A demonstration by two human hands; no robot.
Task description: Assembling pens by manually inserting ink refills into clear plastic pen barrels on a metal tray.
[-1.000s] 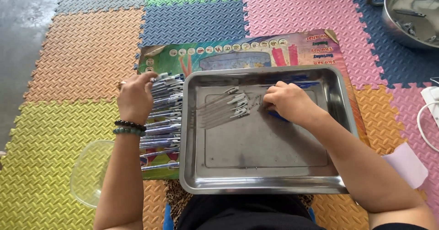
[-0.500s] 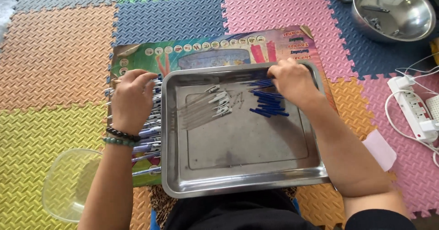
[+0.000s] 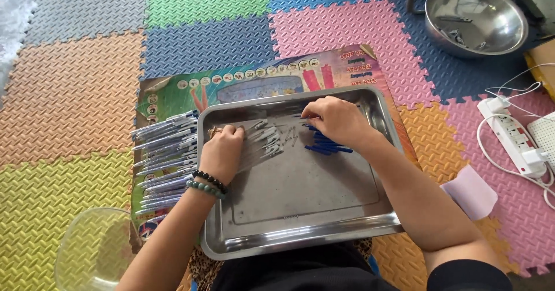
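Observation:
A steel tray (image 3: 300, 242) lies in front of me on a colourful printed card (image 3: 260, 83). In it are a bunch of clear pen barrels (image 3: 269, 143) and a small heap of blue pen pieces (image 3: 326, 146). My left hand (image 3: 222, 152), with bead bracelets at the wrist, rests inside the tray with its fingers curled over the left ends of the clear barrels. My right hand (image 3: 335, 120) hovers over the blue pieces, its fingertips pinched on a thin blue piece at the tray's far side. A row of finished pens (image 3: 165, 158) lies just left of the tray.
A clear plastic bowl (image 3: 92, 250) stands at the lower left. A metal bowl (image 3: 474, 16) with a few small parts sits at the far right. A white power strip (image 3: 511, 135) with cables and a pink paper slip (image 3: 471, 193) lie right of the tray on foam mats.
My left hand has come off the row of pens and into the tray onto the clear barrels. My right hand has shifted from the tray's far right corner to over the blue pieces.

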